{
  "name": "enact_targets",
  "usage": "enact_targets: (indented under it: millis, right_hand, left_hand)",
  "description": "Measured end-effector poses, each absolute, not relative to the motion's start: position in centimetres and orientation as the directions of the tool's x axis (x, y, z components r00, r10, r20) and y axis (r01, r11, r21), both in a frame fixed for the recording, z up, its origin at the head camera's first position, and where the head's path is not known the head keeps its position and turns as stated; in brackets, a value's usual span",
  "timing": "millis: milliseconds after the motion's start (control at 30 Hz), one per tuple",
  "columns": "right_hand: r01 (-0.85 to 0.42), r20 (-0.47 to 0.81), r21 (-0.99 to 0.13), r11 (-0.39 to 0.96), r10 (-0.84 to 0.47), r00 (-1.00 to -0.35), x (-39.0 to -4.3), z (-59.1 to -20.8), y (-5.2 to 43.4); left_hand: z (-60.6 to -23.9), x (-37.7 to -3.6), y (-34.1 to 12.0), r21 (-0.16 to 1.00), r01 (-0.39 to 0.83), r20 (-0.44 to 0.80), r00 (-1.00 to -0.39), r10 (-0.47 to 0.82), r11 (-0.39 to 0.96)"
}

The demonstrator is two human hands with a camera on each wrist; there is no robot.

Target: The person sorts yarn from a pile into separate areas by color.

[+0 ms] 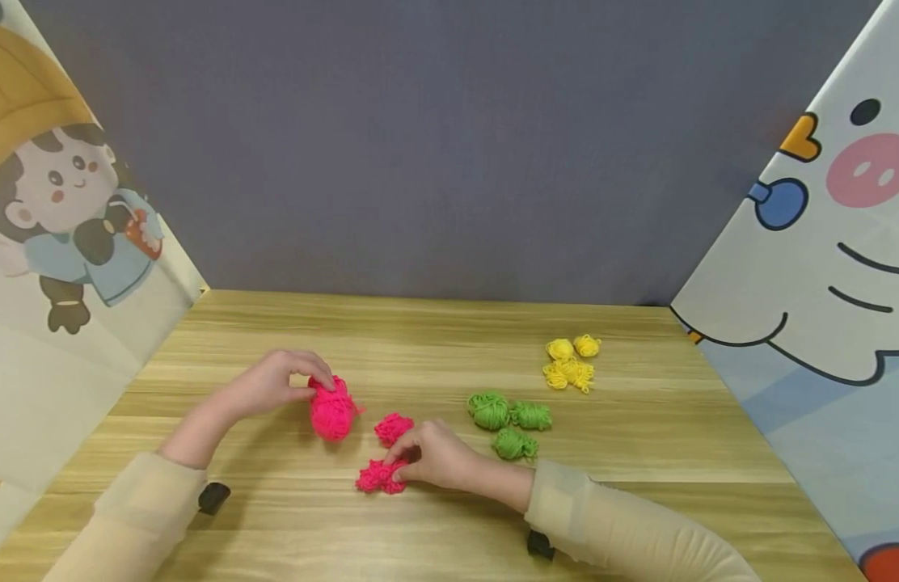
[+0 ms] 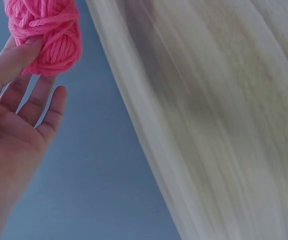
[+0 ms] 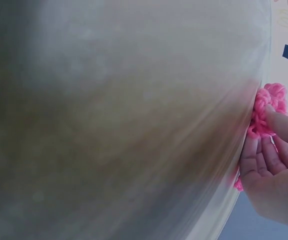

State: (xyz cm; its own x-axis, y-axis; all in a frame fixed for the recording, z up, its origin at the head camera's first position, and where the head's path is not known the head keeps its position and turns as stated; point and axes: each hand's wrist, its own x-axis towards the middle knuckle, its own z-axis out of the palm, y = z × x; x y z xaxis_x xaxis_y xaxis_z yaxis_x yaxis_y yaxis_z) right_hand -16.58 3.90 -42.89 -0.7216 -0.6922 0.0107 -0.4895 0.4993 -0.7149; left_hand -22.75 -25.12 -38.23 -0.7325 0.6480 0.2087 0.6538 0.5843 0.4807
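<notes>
My left hand [image 1: 282,384] pinches a large pink ball of yarn [image 1: 333,412] at its upper end, thumb on one side and fingers on the other. In the left wrist view the ball [image 2: 46,37] shows wound strands, with the thumb pressed on it. Further right, my right hand [image 1: 436,457] pinches a small, bumpy pink yarn bundle [image 1: 377,477] low at the table. The right wrist view shows thumb and fingers around this bundle [image 3: 269,107]. Just behind it lies another small pink yarn bundle [image 1: 394,429], partly beside the right hand's fingers.
Several green yarn bundles, among them a rounder one [image 1: 489,411], lie right of the right hand. Behind them sits a group of yellow yarn bundles [image 1: 568,374]. A grey panel [image 1: 435,162] stands along the wooden table's [image 1: 391,339] back edge, with printed panels on both sides.
</notes>
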Motion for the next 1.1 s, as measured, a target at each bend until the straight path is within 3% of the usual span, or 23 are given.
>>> enact_targets:
  millis: [567,1100]
  right_hand:
    - [-0.522,0.034,-0.697,0.492,-0.705,-0.709,-16.7,-42.9,3.9]
    - [-0.521,0.046,-0.693,0.499,-0.690,-0.722,-16.7,-42.8,3.8]
  left_hand:
    - [-40.0,-23.2,-22.7,0.568,0.625,0.079,-0.689,0.721,0.535]
    - [-40.5,-23.2,-21.4,0.582,0.639,0.066,-0.653,0.754,0.503]
